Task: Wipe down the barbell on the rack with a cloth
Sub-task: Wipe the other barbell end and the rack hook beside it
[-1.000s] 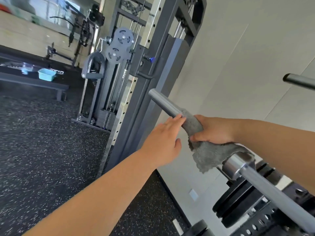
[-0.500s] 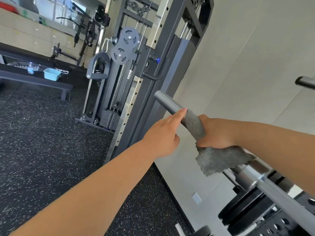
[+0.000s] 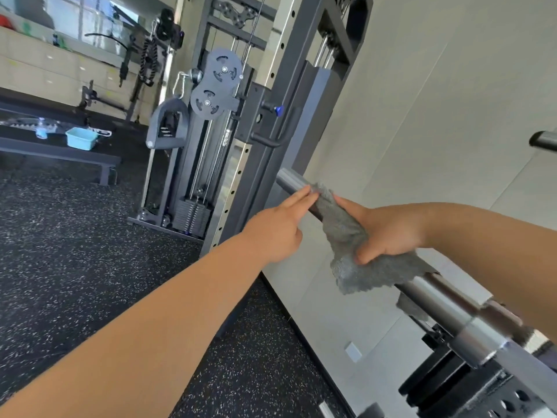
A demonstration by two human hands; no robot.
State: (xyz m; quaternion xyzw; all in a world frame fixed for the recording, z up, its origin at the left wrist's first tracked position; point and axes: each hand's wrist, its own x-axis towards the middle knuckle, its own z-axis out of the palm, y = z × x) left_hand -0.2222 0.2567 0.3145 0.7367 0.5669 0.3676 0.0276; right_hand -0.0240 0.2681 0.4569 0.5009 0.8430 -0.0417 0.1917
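A steel barbell (image 3: 434,300) runs from the lower right up to its free sleeve end near the middle of the view. A grey cloth (image 3: 355,251) is wrapped over the sleeve. My right hand (image 3: 388,233) grips the cloth around the bar, thumb underneath. My left hand (image 3: 277,230) reaches in from the lower left, its straight fingertips touching the bare sleeve end just beyond the cloth's far edge.
A dark cable machine frame (image 3: 250,122) with pulleys and a weight stack stands right behind the bar end. Black weight plates (image 3: 437,378) sit at the lower right by the rack. A bench (image 3: 60,149) with a light blue tub (image 3: 81,138) is at far left. Pale wall on the right.
My right hand and the cloth have slid along the sleeve toward its free end. The left hand stays at the bar end, fingertips now beside the cloth's edge.
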